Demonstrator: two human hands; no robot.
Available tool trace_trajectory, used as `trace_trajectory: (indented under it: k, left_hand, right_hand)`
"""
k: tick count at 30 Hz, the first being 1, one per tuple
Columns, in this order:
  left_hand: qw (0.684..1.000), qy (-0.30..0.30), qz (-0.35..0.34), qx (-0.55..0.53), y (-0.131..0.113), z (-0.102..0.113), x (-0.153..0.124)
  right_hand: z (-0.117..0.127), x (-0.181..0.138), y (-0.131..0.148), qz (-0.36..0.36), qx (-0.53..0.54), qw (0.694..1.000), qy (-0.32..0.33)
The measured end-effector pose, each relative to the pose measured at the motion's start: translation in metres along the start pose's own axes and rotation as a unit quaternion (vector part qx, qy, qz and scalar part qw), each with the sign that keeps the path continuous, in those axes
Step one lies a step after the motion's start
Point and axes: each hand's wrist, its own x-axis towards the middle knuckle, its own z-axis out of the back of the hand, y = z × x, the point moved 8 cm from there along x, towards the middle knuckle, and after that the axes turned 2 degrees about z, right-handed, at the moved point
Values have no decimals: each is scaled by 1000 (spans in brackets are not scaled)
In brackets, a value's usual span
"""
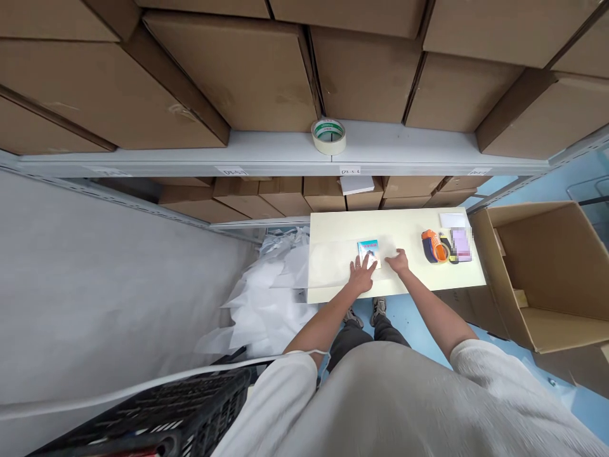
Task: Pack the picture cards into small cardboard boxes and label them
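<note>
Booklet (368,246): left of table's (404,222) middle, about midway between front and back edges; long axis appears to run front to back. Your left hand (362,274): nearer, fingers spread flat over booklet's front end. Your right hand (398,260): just beyond booklet's right side, fingers bent; grip on thin sheet (333,260) cannot be told. Sheet: reaches table's left edge. Tape dispenser (434,246): toward table's right edge.

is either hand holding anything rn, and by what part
The left hand lies spread on the lower part of the small blue-topped packet, apparently not gripping it. Whether the right hand pinches the thin sheet cannot be told.
</note>
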Motion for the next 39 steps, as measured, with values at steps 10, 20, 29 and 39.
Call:
trace_trajectory:
  k: [10,20,29,39]
  left_hand:
    - [999,-24,-9,-37,11,19,-6]
    - [995,-83,29,-47,19,40,-23]
    - [995,-74,50,-38,19,34,-25]
    - [969,-94,114,-197,37,43,-15]
  right_hand:
    - [-50,-36,57,214,-137,960,115]
    - [-57,-37,53,213,-113,961,137]
    - [-37,-14,26,59,-55,996,28]
    - [-56,-26,49,107,45,993,38]
